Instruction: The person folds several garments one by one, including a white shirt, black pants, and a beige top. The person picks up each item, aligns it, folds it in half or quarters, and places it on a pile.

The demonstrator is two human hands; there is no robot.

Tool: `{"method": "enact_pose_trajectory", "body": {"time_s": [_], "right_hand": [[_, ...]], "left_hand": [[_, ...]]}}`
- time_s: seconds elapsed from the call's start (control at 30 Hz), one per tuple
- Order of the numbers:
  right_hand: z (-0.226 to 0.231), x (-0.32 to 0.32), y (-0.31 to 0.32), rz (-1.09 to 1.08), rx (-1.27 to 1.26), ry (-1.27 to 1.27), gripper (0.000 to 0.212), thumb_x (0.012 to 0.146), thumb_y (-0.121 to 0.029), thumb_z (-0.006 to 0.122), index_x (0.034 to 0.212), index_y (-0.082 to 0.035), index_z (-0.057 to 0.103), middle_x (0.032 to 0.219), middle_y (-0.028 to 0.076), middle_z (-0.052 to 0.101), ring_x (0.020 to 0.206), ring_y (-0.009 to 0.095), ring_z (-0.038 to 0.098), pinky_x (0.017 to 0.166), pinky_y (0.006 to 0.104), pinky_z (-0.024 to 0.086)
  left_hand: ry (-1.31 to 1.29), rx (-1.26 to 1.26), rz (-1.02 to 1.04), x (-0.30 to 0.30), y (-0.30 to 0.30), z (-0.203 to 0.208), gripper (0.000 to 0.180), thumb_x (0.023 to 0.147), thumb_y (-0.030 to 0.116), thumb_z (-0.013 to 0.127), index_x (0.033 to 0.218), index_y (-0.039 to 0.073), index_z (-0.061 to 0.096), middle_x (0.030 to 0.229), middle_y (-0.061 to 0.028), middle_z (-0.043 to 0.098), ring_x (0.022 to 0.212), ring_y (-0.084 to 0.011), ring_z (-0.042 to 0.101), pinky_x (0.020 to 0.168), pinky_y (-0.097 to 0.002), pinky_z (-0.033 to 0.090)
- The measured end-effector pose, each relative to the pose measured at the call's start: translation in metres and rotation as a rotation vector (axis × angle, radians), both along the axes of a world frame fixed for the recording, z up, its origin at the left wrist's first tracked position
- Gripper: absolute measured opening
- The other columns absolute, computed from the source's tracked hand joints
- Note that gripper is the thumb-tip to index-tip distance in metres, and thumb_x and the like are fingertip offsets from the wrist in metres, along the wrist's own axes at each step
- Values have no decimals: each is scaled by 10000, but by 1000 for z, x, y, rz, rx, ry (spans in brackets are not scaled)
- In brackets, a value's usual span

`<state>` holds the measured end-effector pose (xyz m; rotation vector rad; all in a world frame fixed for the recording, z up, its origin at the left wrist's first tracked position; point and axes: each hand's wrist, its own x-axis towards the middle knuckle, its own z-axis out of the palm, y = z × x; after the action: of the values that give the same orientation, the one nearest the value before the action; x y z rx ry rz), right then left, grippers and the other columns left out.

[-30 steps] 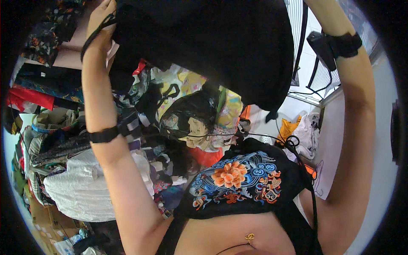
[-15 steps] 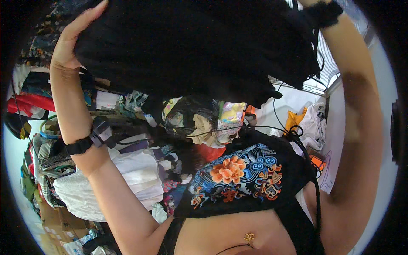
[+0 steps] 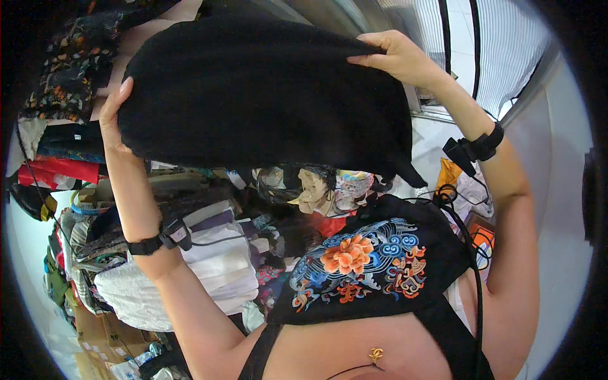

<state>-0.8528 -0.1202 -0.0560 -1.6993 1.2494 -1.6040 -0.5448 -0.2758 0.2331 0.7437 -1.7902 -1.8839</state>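
Surrounded by dark flowered cloth (image 3: 69, 69) and red cloth (image 3: 60, 171) at far left, white cloth (image 3: 136, 291) at near left, orange cloth (image 3: 449, 172) at right. Holding black cloth (image 3: 266, 101) up across the far middle, blocking sight of things behind. Pinching its far right edge with the right hand (image 3: 402, 60); touching its left end with the left hand (image 3: 117, 117), fingers hidden, so unable to tell whether clenched. Unlike half a second ago, now showing the right hand whole.

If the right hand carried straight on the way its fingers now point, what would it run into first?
The right hand would meet the black cloth first: its fingertips pinch the upper edge, pointing leftward across it. Whether it would push in or skim past is unclear from this view.
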Motion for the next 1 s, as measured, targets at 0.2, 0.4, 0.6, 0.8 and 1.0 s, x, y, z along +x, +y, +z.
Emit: {"method": "enact_pose_trajectory", "body": {"time_s": [0.2,0.4,0.6,0.8,1.0], "right_hand": [[2,-9,6,25,245,-68,459,994,-453,534,1037,-32,710,858,-10,680,789,55,589,726,235,469],[7,2,14,279,185,-478,478,990,-460,529,1004,-18,712,966,34,697,867,104,637,810,241,491],[15,5,23,243,147,-533,452,974,-442,568,979,-17,722,924,24,709,841,90,646,791,209,486],[29,4,35,264,180,-623,412,959,-425,599,945,-34,725,915,13,710,822,81,645,772,201,485],[23,-4,32,240,194,-596,454,967,-452,569,974,-24,723,932,27,709,826,93,657,765,213,501]], "left_hand": [[-26,71,79,12,-7,2,271,866,100,635,1093,-44,668,1049,-178,710,923,-293,700,882,-400,567],[-79,92,153,15,-14,-3,234,921,83,561,1074,-52,674,1058,-191,707,936,-284,704,861,-400,581],[-62,0,180,37,-49,-13,235,937,58,536,1101,-39,674,1078,-188,702,937,-272,705,856,-393,585],[-67,34,128,28,-57,-23,232,940,55,533,1099,-35,676,1073,-178,704,937,-264,703,852,-387,585],[-58,-17,188,20,-49,-26,219,933,73,555,1081,-26,683,1043,-166,712,914,-254,706,827,-374,587]]}}
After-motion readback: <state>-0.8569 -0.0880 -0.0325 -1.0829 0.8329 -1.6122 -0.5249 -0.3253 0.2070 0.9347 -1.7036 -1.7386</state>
